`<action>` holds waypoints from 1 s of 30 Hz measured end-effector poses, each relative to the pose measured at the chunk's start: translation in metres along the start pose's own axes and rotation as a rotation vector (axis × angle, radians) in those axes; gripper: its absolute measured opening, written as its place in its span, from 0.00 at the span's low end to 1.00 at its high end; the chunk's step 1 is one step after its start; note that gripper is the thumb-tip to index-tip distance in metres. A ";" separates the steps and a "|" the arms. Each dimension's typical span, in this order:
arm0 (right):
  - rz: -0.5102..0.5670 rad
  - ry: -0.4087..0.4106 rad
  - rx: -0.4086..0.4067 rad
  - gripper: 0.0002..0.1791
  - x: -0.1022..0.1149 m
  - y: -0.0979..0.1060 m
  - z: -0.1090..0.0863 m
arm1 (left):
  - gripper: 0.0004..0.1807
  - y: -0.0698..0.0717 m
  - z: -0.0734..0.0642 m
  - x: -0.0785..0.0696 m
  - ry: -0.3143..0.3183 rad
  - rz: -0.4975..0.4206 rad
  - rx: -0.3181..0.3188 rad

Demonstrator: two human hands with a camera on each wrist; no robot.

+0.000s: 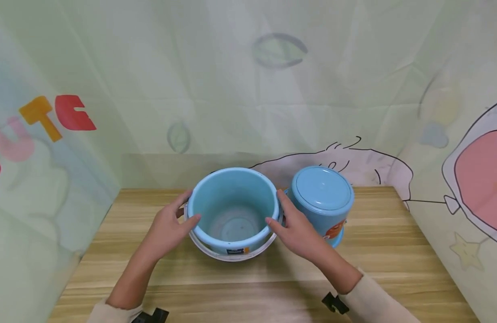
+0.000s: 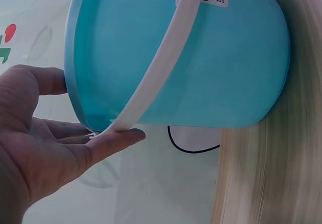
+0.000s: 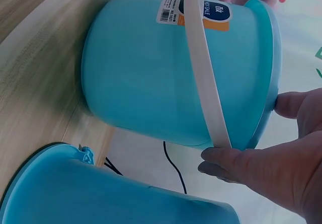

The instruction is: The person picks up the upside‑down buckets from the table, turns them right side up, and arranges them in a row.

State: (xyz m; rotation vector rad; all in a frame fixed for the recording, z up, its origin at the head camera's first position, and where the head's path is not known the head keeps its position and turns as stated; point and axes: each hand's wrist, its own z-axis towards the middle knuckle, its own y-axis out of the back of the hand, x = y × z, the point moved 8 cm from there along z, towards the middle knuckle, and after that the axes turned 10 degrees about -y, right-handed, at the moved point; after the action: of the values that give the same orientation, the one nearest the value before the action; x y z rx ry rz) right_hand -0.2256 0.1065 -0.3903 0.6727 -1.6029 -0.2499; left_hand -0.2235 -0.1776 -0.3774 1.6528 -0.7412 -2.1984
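A light blue bucket (image 1: pixel 232 195) stands upright on the wooden table, its mouth facing up and its inside bare. Its white handle (image 1: pixel 231 258) hangs down along the near side, below a dark and orange label. On the left, my left hand (image 1: pixel 167 229) grips the rim, thumb on top and fingers down the outer wall by the handle's joint. My right hand (image 1: pixel 294 229) holds the opposite side of the rim the same way. In the right wrist view, fingertips of the right hand (image 3: pixel 276 163) lie beside the lower end of the white handle (image 3: pixel 205 78).
A second blue bucket (image 1: pixel 323 190) stands upside down just right of my right hand, with an orange label on its side. The wooden table (image 1: pixel 240 291) ends at a printed cloth backdrop (image 1: pixel 216 89), which also hangs on both sides.
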 end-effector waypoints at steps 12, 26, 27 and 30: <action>-0.031 0.022 -0.022 0.46 0.000 0.002 0.007 | 0.39 0.001 0.004 -0.001 -0.010 0.001 -0.006; -0.064 0.069 -0.040 0.44 0.002 0.002 0.025 | 0.40 0.004 0.018 0.006 0.030 0.026 0.000; -0.065 0.070 -0.039 0.44 0.002 0.002 0.026 | 0.40 0.004 0.019 0.006 0.032 0.026 -0.002; -0.064 0.062 -0.026 0.44 0.002 0.002 0.029 | 0.40 0.005 0.021 0.007 0.034 0.009 -0.002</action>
State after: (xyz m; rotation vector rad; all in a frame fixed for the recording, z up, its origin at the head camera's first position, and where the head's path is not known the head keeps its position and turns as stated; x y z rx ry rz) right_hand -0.2541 0.1006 -0.3919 0.7061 -1.5180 -0.2938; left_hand -0.2460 -0.1806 -0.3763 1.6783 -0.7360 -2.1581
